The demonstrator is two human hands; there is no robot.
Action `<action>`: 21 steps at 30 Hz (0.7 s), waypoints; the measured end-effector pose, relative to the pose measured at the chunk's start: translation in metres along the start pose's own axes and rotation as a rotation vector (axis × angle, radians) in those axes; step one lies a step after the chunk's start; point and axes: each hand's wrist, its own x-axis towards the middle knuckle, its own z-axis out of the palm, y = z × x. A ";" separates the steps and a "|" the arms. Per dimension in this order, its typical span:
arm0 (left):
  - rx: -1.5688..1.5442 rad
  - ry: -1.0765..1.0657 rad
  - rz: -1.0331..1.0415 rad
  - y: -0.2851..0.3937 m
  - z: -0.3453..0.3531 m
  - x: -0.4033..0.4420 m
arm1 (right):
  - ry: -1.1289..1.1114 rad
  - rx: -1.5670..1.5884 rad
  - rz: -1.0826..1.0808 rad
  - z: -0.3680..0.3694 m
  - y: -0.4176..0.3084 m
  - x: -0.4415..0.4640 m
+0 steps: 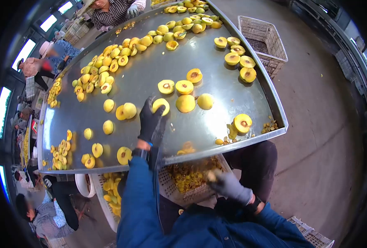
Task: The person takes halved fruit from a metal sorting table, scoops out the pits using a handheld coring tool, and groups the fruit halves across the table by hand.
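My left hand [151,118], in a black glove, reaches over the metal table [142,91]. Its fingers are around a yellow fruit half [161,106] lying cut side up. My right hand [229,186], in a grey glove, is blurred below the table's near edge, above a crate of fruit pieces [187,175]. Something small and pale yellow shows at its fingertips, too blurred to make out. Just beyond my left hand lie several fruit halves, among them a cut one [166,87] and a rounded one [185,103].
A long pile of fruit halves [121,53] crosses the table's far part. The raised metal rim [270,87] runs along the right. An empty crate [262,41] stands beyond it. A white bucket [84,184] is under the near left edge. Co-workers [109,14] sit around.
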 end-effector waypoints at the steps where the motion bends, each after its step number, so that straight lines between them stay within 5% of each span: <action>1: -0.300 -0.064 -0.185 0.022 -0.003 -0.025 | 0.195 0.031 -0.152 -0.006 0.003 0.008; 2: -0.600 -0.118 -0.372 0.040 -0.003 -0.051 | 0.377 0.166 -0.221 -0.014 -0.009 0.022; 4: -0.300 -0.153 -0.158 0.064 -0.001 -0.100 | 0.424 0.418 -0.120 -0.032 -0.035 0.035; 6: -0.150 -0.181 -0.027 0.103 -0.010 -0.147 | 0.324 0.584 -0.003 -0.031 -0.057 0.040; 9: -0.346 0.005 -0.104 0.114 0.004 -0.196 | 0.008 0.940 0.245 -0.019 -0.080 0.028; 12: -0.392 0.255 -0.142 0.123 0.009 -0.219 | 0.000 0.951 0.156 0.005 -0.099 0.008; 14: -0.456 0.360 -0.007 0.124 0.007 -0.224 | 0.081 0.565 -0.017 0.021 -0.086 0.000; 15: -0.944 0.338 -0.170 0.132 -0.006 -0.220 | 0.134 0.196 -0.162 0.016 -0.093 -0.009; 16: -0.853 0.314 -0.193 0.138 -0.011 -0.218 | 0.170 -0.174 -0.288 0.012 -0.102 -0.017; 17: -0.762 0.290 -0.213 0.144 -0.016 -0.217 | 0.183 -0.265 -0.285 0.012 -0.107 -0.021; 20: -1.255 0.224 -0.218 0.151 -0.028 -0.220 | 0.220 -0.452 -0.322 0.013 -0.119 -0.033; 21: -1.069 0.217 -0.194 0.156 -0.032 -0.221 | 0.254 -0.469 -0.367 0.010 -0.122 -0.037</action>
